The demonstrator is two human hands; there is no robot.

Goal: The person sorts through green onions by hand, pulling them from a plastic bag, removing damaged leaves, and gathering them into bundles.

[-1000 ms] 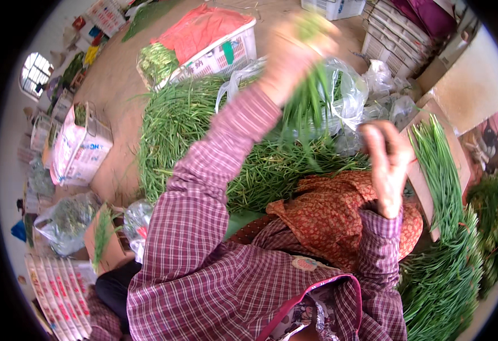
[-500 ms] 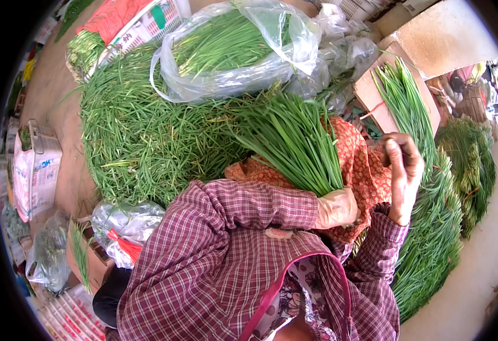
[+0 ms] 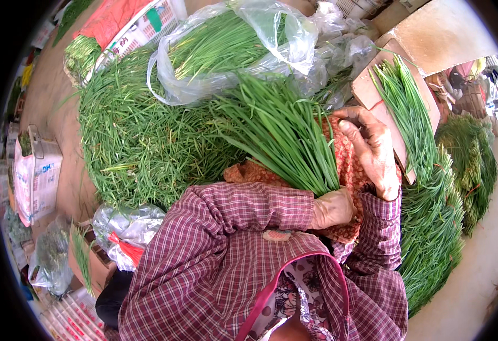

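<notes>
Ground at frame's upper left is lying under a big loose heap of green chives point(image 3: 141, 148), w/ a clear plastic bag point(image 3: 232, 51) of more greens at top center. You're gripping a chive bunch point(image 3: 283, 131) by its base in your left hand point(image 3: 333, 208), fist clenched, mid-frame. Your right hand point(image 3: 374, 150) is lying open, fingers relaxed, just right of the bunch on the orange patterned cloth point(image 3: 351, 170).

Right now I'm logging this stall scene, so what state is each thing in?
Left hand: closed around the bunch's base.
Bunch of chives: held, tips fanned away from the person.
Right hand: open, resting on the patterned cloth.
Clear plastic bag: open, holding chives.
Loose chive pile: spread on the ground.
Cardboard box: chives lying on top.
</notes>
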